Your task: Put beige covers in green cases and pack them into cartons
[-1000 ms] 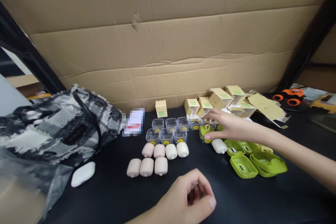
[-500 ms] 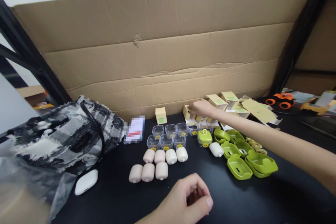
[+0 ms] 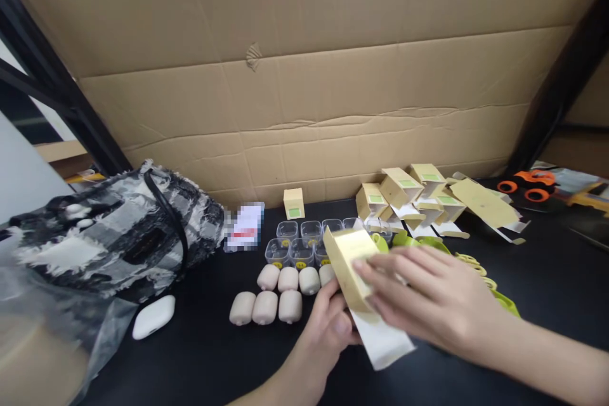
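A small cream cardboard box point(image 3: 347, 269) is tilted in front of me, with a white-lined flap point(image 3: 383, 342) hanging from its lower end. My left hand point(image 3: 323, 333) has its fingers curled against the lower left side of the box. My right hand point(image 3: 432, 295) grips the box from the right, slightly blurred, its fingers across the front. Behind it, clear plastic cups point(image 3: 302, 254) with yellow stickers stand in two rows. Several pale pink and white rounded pieces point(image 3: 265, 309) lie left of my left hand. My right hand mostly hides the green silicone cases point(image 3: 509, 304).
Several cream boxes point(image 3: 402, 187) are piled back right by flattened card point(image 3: 485, 203); one box point(image 3: 294, 203) stands alone. A shaggy bag point(image 3: 124, 235), a white earbud case point(image 3: 153, 317) and a plastic bag lie left. An orange toy car point(image 3: 528, 185) is far right, before a cardboard wall point(image 3: 304, 95).
My right hand has come back from the box pile with one cream box. My left hand has moved up and closed on that box too. The view has shifted slightly.
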Demonstrator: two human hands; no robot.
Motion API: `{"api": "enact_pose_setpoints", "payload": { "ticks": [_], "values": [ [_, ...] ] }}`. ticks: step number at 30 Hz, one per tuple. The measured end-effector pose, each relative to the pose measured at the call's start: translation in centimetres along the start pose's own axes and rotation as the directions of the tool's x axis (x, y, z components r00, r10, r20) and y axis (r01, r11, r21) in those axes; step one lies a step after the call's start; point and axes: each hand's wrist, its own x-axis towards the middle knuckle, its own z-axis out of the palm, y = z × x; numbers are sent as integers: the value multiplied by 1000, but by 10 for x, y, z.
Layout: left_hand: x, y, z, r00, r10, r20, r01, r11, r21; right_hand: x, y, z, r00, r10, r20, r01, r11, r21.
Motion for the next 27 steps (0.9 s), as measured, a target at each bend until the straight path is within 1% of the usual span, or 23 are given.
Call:
{"api": "enact_pose_setpoints", "payload": {
  "ticks": [1, 3, 6, 8, 10, 12, 16, 18, 21, 24, 25, 27],
  "values": [
    [0, 2, 1, 1000, -27, 5, 27, 999, -26, -4, -8, -1, 1000, 5, -7, -4, 998, 58],
    [0, 7, 4, 997, -78, -8, 78, 996, -40, -12, -16, -1, 1000, 25, -11, -22, 986, 166],
    [-1, 14, 8, 992, -118, -53, 116, 992, -40, -22, -12, 1, 1000, 8, 27, -16, 955, 296],
    [-1, 17, 8, 987, -135, -83, 132, 991, -37, -26, -6, 2, 998, -20, 53, 1, 943, 334],
    [-1, 18, 7, 983, -147, -112, 146, 989, -14, -29, -2, 3, 996, -58, 62, 34, 942, 333],
    [-2, 16, 6, 982, -149, -119, 150, 989, 0, -29, 0, 4, 992, -110, 61, 84, 942, 324],
    [-5, 14, 5, 991, -130, -42, 128, 991, -38, -30, 0, 5, 978, -200, 64, 170, 931, 324],
    [-8, 13, 6, 996, -86, -18, 85, 996, -21, -32, 0, 6, 973, -219, 76, 181, 922, 342],
    [-11, 12, 5, 1000, -3, 16, 2, 999, 34, -39, -1, 8, 976, -200, 89, 152, 912, 380],
    [-10, 10, 3, 993, 23, 118, -28, 999, 47, -42, 1, 10, 981, -162, 104, 106, 906, 409],
    [-9, 10, 2, 991, 27, 130, -34, 998, 50, -43, 1, 10, 982, -157, 108, 100, 906, 410],
    [-8, 12, 3, 995, 19, 96, -25, 998, 65, -41, 2, 9, 981, -160, 112, 101, 908, 407]
  ]
}}
